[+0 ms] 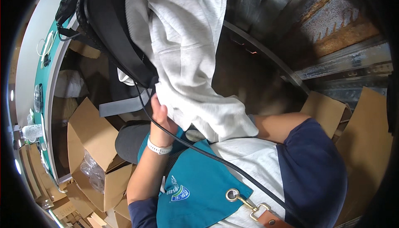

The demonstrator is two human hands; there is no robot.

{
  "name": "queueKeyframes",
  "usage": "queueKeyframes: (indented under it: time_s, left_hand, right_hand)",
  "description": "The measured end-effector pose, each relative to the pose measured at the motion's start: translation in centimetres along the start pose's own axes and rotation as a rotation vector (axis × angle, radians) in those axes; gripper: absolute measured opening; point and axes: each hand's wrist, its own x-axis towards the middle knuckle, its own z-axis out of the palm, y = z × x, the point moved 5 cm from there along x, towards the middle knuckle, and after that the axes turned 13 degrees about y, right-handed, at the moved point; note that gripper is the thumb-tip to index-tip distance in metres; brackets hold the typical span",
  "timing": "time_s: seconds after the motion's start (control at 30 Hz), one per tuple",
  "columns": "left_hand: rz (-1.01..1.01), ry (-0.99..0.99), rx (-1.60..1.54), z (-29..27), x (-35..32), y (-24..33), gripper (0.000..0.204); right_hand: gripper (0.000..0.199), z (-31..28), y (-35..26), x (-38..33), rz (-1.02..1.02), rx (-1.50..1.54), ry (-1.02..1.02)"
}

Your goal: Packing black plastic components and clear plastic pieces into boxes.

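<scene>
Left hand (160,116) grip clamped on grey sweatshirt (187,41) | right hand hidden, grip unknown

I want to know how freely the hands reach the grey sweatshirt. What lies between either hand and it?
Nothing visible for the left hand: its grip already touches the grey sweatshirt. A black cable crosses its wrist. The right hand is hidden beneath the cloth.

teal-topped counter (38,76) carries a white cable loop (45,45) and clear containers (37,97).
</scene>
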Motion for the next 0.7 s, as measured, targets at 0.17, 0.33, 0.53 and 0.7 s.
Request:
queueKeyframes:
  time_s: [0.17,0.33,0.53,0.7]
  left_hand:
    - [-0.167,0.175,0.199,-1.8,-1.8,-0.8,0.044]
    - [-0.066,0.338,-0.021,-3.9,-1.0,3.1,0.043]
    - [0.407,0.118,1.508,-1.1,-3.0,-0.6,0.030]
    - [0.368,-0.104,1.022,1.9,-1.2,-1.2,0.014]
  right_hand:
    - [0.035,2.7,1.8,-0.1,-0.012,0.022,-0.011]
    - [0.035,3.0,4.5,-3.2,-0.017,0.045,-0.029]
    - [0.034,12.3,-1.9,-1.8,-0.060,0.097,-0.078]
    - [0.033,10.9,5.4,-3.7,-0.167,0.185,-0.161]
